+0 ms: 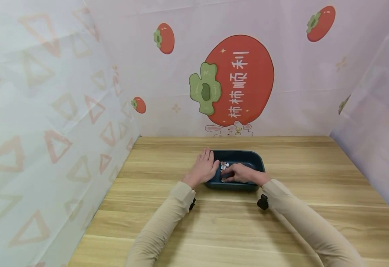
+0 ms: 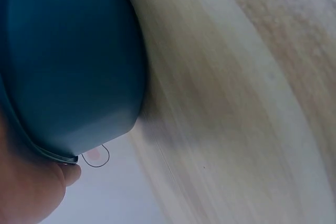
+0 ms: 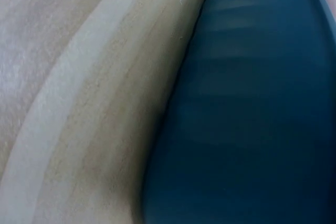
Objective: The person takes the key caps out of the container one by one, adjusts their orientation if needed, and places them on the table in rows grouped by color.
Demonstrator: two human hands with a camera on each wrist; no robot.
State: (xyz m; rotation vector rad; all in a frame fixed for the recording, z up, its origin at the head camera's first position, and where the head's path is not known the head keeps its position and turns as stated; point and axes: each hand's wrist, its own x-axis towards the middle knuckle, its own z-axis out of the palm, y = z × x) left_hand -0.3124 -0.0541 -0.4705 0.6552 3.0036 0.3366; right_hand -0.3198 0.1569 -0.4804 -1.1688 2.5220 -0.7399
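A dark blue rectangular bin [image 1: 236, 187] stands on the table, several small white-and-brown tile-like pieces [image 1: 223, 167] lying in its left part. My left hand [image 1: 203, 168] rests over the bin's left rim, fingers straight and together, thumb reaching inside. In the left wrist view, part of that hand [image 2: 31, 192] lies along the rim above the outer wall. My right hand [image 1: 242, 173] reaches into the bin, its thumb and index finger apart beside the pieces; one small piece [image 1: 224, 180] lies close to the fingertips. The right wrist view shows only the bin's outer wall [image 3: 236, 108].
The wood-grain table [image 1: 214, 230] extends around the bin. Behind it hangs a pale backdrop [image 1: 291, 104] printed with red persimmons, and a patterned side sheet [image 1: 64, 122] stands at the left. Small black devices [image 1: 262, 202] sit at the wrists.
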